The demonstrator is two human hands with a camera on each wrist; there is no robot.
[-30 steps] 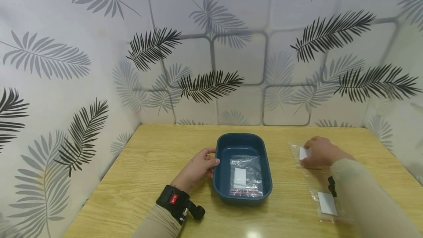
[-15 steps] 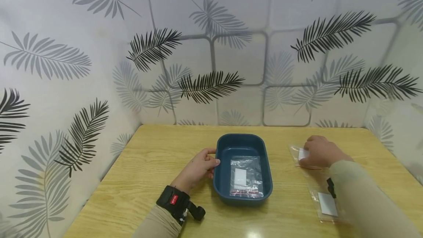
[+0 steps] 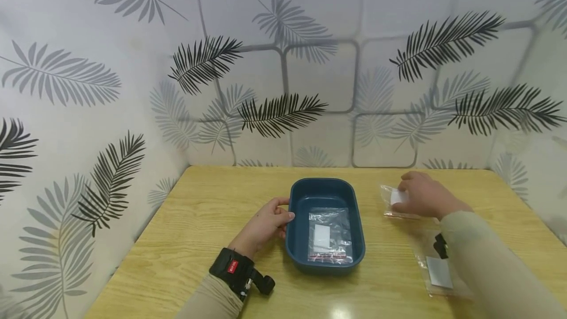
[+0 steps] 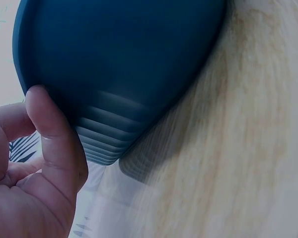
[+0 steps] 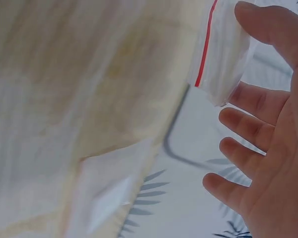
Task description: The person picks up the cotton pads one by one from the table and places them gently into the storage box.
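Note:
My left hand (image 3: 266,220) holds the near-left wall of a dark blue rectangular plastic basin (image 3: 325,270), its thumb at the rim. In the left wrist view the fingers bend beside the basin's ribbed side (image 4: 104,131). Inside the basin lies a clear zip bag (image 3: 338,228) with a white card. Right of it, my right hand (image 3: 425,193) pinches a second zip bag (image 3: 387,193), slightly raised off the table. The right wrist view shows this red-striped bag (image 5: 221,54) between thumb and index finger, with the other fingers spread.
Another zip bag (image 3: 438,272) with a white card lies on the wooden table (image 3: 212,191), partly under the right forearm. Leaf-patterned walls (image 3: 310,73) enclose the table at the back and sides. A black strapped device (image 3: 232,267) sits on the left wrist.
My right hand has moved a little left and back, lifting the pinched zip bag toward the basin. The left hand and basin have stayed in place.

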